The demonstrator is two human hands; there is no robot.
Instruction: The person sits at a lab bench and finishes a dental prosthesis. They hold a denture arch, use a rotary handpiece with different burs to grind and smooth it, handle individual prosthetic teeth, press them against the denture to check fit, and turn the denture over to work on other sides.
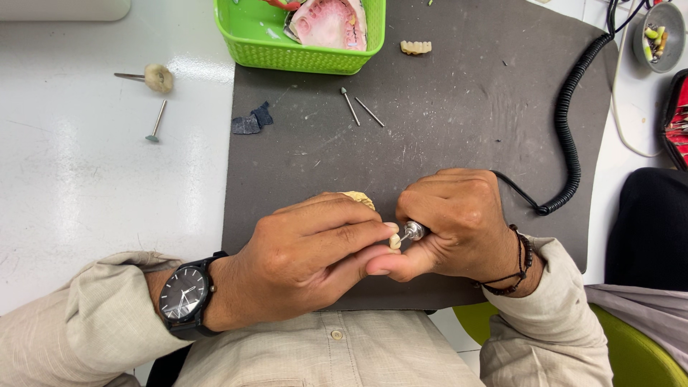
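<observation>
Left hand (308,261) round pale tooth piece (395,241), seemingly; right hand (448,226) gripping handpiece (413,231)

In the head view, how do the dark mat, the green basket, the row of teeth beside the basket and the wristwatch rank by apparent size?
1. dark mat, by far the largest.
2. green basket, though the top edge cuts it off.
3. wristwatch; it lies nearer the camera, so this is only how it looks.
4. row of teeth, the smallest.

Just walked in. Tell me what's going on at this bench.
A person works over a dark mat. The right hand grips a corded rotary handpiece, its tip against a small tooth-coloured piece pinched in the left hand. Loose burs lie on the mat, and a green basket with a pink denture cast sits at the mat's far edge.
</observation>
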